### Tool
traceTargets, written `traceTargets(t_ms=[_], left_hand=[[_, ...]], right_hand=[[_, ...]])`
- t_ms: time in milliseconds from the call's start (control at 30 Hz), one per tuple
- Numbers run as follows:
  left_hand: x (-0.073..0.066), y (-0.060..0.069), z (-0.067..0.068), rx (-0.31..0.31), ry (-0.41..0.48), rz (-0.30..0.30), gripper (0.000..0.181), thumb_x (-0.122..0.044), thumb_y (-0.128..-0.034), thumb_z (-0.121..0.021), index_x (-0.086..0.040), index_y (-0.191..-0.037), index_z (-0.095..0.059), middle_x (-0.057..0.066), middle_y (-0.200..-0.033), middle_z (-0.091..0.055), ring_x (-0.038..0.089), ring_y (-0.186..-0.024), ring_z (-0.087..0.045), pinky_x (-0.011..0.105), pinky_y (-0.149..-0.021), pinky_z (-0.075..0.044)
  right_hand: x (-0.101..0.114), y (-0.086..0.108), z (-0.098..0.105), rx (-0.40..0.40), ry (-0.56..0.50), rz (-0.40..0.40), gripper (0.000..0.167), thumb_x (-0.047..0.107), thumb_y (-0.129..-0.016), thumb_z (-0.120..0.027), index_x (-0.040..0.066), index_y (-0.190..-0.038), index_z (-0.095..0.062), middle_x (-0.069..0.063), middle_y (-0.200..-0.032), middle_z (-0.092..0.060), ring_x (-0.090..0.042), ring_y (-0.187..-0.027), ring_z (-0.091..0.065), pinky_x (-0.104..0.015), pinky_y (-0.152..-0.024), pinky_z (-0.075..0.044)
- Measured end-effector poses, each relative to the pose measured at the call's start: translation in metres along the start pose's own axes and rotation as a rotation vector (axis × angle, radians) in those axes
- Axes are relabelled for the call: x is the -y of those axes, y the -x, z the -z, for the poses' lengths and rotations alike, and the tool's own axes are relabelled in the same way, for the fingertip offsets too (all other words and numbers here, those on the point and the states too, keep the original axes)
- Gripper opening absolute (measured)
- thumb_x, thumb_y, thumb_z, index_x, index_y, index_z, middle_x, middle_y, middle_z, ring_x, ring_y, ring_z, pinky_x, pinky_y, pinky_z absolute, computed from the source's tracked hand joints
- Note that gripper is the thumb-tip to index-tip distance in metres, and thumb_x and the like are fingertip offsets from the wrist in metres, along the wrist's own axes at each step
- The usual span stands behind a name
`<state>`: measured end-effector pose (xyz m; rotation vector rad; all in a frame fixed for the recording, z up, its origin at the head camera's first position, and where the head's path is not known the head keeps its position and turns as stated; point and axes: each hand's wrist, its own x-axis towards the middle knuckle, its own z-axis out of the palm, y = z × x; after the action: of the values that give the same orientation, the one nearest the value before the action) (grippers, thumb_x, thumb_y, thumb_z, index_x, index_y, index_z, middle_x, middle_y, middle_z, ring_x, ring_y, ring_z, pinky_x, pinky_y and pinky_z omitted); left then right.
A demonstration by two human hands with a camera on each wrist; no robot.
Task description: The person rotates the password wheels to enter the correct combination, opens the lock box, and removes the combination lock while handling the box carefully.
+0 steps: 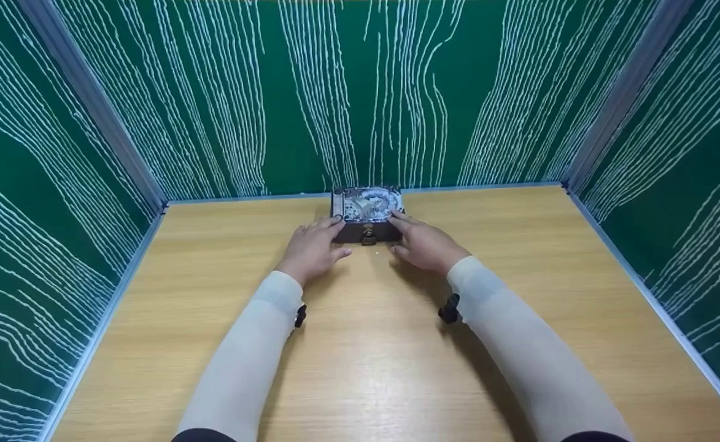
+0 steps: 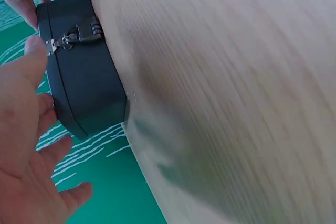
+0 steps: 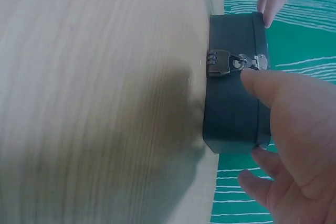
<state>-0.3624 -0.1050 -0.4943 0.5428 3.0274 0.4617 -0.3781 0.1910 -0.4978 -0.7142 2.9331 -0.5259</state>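
Note:
A small dark box point(image 1: 355, 232) with a patterned lid point(image 1: 369, 204) sits at the far edge of the table. On its front a combination padlock point(image 3: 219, 62) hangs from a metal hasp point(image 3: 258, 62). My left hand point(image 1: 312, 250) is at the box's left side, its fingertips by the lid's front left corner. Opposite it, my right hand point(image 1: 428, 245) has fingertips at the lid's right edge. Both hands have extended, spread fingers, and neither is curled round the box. In the left wrist view, the left thumb point(image 2: 35, 51) is near the hasp.
The wooden table point(image 1: 360, 344) carries the box. Green walls point(image 1: 301, 92) with white wavy lines rise at the back and both sides, joined by grey corner posts point(image 1: 99, 101). A tiny pale speck point(image 1: 377, 253) lies in front of the box.

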Motion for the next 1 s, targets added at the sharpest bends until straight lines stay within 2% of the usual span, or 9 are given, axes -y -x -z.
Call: traceTargets(t_ms=[167, 300, 500, 733, 1000], left_hand=[[-0.001, 0.010, 0.003, 0.028, 0.004, 0.007, 0.076, -0.050, -0.1112, -0.071, -0.021, -0.176, -0.044, 0.001, -0.187, -0.036, 0.035, -0.176, -0.028, 0.064, -0.142, -0.024], [-0.005, 0.017, 0.007, 0.025, -0.007, -0.008, 0.073, -0.045, -0.1101, -0.074, -0.021, -0.174, -0.047, 0.003, -0.185, -0.040, 0.039, -0.174, -0.031, 0.064, -0.142, -0.025], [-0.007, 0.028, 0.011, 0.017, -0.003, -0.008, 0.063, -0.041, -0.1099, -0.075, -0.019, -0.166, -0.058, 0.008, -0.180, -0.048, 0.041, -0.172, -0.036, 0.063, -0.141, -0.027], [-0.010, 0.035, 0.013, -0.012, 0.016, -0.023, 0.050, -0.038, -0.1106, -0.075, -0.016, -0.155, -0.070, 0.010, -0.173, -0.057, 0.040, -0.168, -0.045, 0.061, -0.140, -0.032], [-0.015, 0.043, 0.008, -0.063, 0.040, -0.078, 0.038, -0.033, -0.1107, -0.075, -0.012, -0.142, -0.077, 0.009, -0.154, -0.069, 0.032, -0.153, -0.060, 0.055, -0.133, -0.045]], right_hand=[[0.005, 0.009, 0.002, 0.008, 0.015, -0.008, 0.076, 0.034, -0.112, -0.070, 0.014, -0.178, -0.037, -0.006, -0.190, -0.026, -0.042, -0.168, -0.041, -0.058, -0.135, -0.039], [0.009, 0.017, 0.005, -0.001, 0.020, -0.016, 0.073, 0.036, -0.112, -0.071, 0.015, -0.176, -0.042, -0.003, -0.188, -0.031, -0.040, -0.169, -0.041, -0.057, -0.137, -0.037], [0.018, 0.026, 0.009, 0.000, 0.028, -0.007, 0.064, 0.037, -0.113, -0.071, 0.012, -0.169, -0.053, -0.004, -0.183, -0.042, -0.040, -0.162, -0.053, -0.057, -0.133, -0.043], [0.027, 0.034, 0.016, -0.035, 0.044, -0.001, 0.050, 0.037, -0.111, -0.073, 0.010, -0.153, -0.071, -0.009, -0.166, -0.064, -0.041, -0.151, -0.064, -0.057, -0.128, -0.050], [0.027, 0.049, 0.017, -0.026, -0.017, -0.016, 0.042, 0.036, -0.112, -0.073, 0.013, -0.147, -0.076, -0.005, -0.165, -0.064, -0.038, -0.149, -0.066, -0.055, -0.122, -0.056]])
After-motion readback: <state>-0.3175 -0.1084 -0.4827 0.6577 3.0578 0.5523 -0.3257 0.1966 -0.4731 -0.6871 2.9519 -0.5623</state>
